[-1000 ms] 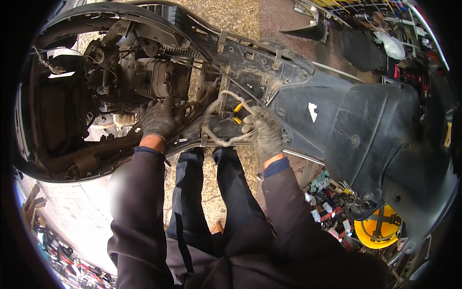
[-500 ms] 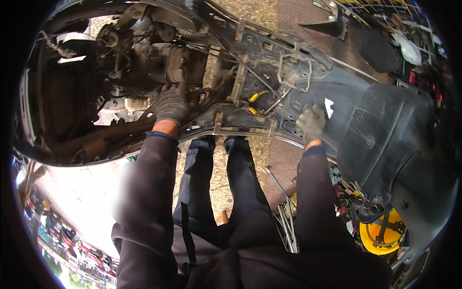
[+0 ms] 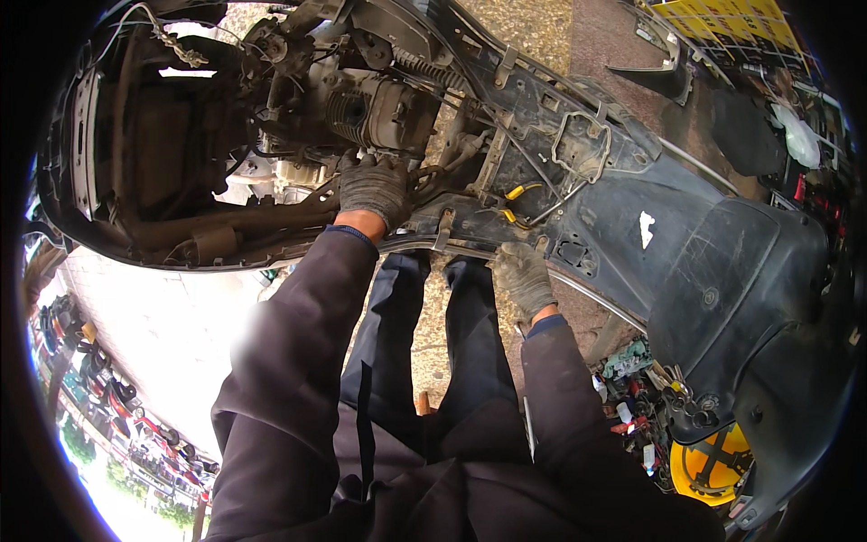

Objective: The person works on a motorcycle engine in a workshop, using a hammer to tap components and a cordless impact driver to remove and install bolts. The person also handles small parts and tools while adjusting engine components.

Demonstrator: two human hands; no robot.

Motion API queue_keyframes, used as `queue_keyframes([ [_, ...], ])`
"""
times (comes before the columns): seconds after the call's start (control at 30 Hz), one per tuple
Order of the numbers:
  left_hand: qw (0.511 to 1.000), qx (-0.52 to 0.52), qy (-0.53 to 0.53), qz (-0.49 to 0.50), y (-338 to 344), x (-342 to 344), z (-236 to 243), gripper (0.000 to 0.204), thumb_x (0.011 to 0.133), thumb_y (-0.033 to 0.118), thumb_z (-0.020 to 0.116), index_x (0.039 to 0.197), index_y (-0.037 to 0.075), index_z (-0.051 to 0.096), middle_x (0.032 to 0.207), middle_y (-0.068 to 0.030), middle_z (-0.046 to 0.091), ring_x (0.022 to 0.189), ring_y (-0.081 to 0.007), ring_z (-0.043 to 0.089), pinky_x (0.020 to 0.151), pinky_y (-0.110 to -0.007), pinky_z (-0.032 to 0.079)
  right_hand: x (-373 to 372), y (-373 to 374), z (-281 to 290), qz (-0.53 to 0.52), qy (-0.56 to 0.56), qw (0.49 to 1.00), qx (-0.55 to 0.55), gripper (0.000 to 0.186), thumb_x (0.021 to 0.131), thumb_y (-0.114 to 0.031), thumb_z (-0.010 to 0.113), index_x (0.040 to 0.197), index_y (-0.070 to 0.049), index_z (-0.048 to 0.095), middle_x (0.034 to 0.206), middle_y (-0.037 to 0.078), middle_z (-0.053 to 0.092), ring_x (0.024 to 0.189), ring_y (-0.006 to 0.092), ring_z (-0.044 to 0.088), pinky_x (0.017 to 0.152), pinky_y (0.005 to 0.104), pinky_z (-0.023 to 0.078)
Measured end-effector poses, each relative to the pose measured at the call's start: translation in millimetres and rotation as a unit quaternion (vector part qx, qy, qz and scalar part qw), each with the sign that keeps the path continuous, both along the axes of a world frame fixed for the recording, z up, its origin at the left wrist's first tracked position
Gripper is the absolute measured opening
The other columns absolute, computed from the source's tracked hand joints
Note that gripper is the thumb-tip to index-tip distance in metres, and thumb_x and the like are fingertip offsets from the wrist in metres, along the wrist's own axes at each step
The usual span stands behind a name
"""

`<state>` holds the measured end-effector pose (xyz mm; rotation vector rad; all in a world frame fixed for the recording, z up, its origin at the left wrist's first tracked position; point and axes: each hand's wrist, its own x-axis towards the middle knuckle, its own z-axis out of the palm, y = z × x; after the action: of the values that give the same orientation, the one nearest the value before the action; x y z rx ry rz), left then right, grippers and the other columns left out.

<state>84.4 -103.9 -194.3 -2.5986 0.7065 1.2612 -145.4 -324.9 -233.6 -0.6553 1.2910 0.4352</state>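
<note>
A scooter body lies before me with its engine [image 3: 361, 113] exposed. My left hand [image 3: 373, 191], in a dirty grey knit glove, is curled over the frame tube [image 3: 289, 215] beside the engine. At the near edge of the dark plastic footboard [image 3: 587, 208] is my right hand [image 3: 526, 278], also gloved, its fingers curled in. Whatever may be inside them is hidden. Yellow-handled pliers [image 3: 517, 215] lie on the footboard, beside a thin metal rod [image 3: 558, 203]. A pale loop-shaped piece [image 3: 562, 135] rests further back on it.
A yellow hard hat [image 3: 691, 470] and loose tools [image 3: 677, 384] sit at the lower right, by the large dark front panel [image 3: 713, 262]. A dark loose panel [image 3: 664, 77] lies on the floor behind. My legs [image 3: 470, 325] stand close to the scooter.
My right hand has come off the footboard's surface and moved left and nearer, to its near edge. My left hand stays at the frame beside the engine. The view has shifted.
</note>
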Motion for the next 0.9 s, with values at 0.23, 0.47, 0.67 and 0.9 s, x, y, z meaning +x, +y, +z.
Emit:
queue_keyframes([
  [0.23, 0.996, 0.032, 0.066, -0.047, -9, 4, 3, 0.049, 0.091, 0.039, 0.042, 0.136, 0.023, 0.053, 0.135, -0.0122, 0.055, 0.130, -0.0300, 0.046, 0.108, -0.065, 0.016, 84, 45, 15, 0.573, -0.253, 0.699, -0.345, 0.048, 0.093, -0.018, 0.053, 0.139, -0.007, 0.046, 0.134, 0.013, 0.053, 0.128, 0.0302, 0.047, 0.112, 0.0381, 0.035],
  [0.47, 0.998, 0.006, 0.037, -0.049, -3, 9, 2, 0.048, 0.088, 0.047, 0.048, 0.122, 0.017, 0.062, 0.123, -0.0150, 0.061, 0.118, -0.0338, 0.054, 0.105, -0.054, 0.030, 167, 88, -30, 0.682, -0.278, 0.585, -0.339, 0.038, 0.088, -0.027, 0.055, 0.124, -0.017, 0.059, 0.126, 0.013, 0.056, 0.117, 0.0355, 0.052, 0.100, 0.0442, 0.043],
  [0.67, 0.993, -0.057, 0.019, 0.103, 33, 47, 7, 0.047, 0.082, 0.035, 0.064, 0.126, 0.020, 0.059, 0.115, -0.0144, 0.066, 0.108, -0.0335, 0.061, 0.092, -0.043, 0.047, 176, 85, -30, 0.693, -0.252, 0.571, -0.361, 0.035, 0.088, -0.036, 0.055, 0.117, -0.019, 0.064, 0.113, 0.013, 0.065, 0.104, 0.0340, 0.061, 0.090, 0.0449, 0.049],
  [0.9, 0.982, -0.101, 0.132, 0.092, 63, 81, -55, 0.029, 0.085, 0.024, 0.059, 0.106, 0.007, 0.068, 0.103, -0.0205, 0.068, 0.097, -0.0353, 0.065, 0.082, -0.042, 0.051, 182, 95, -31, 0.667, -0.259, 0.616, -0.329, 0.039, 0.088, -0.035, 0.060, 0.124, -0.021, 0.061, 0.128, 0.009, 0.059, 0.117, 0.0321, 0.056, 0.100, 0.0430, 0.045],
])
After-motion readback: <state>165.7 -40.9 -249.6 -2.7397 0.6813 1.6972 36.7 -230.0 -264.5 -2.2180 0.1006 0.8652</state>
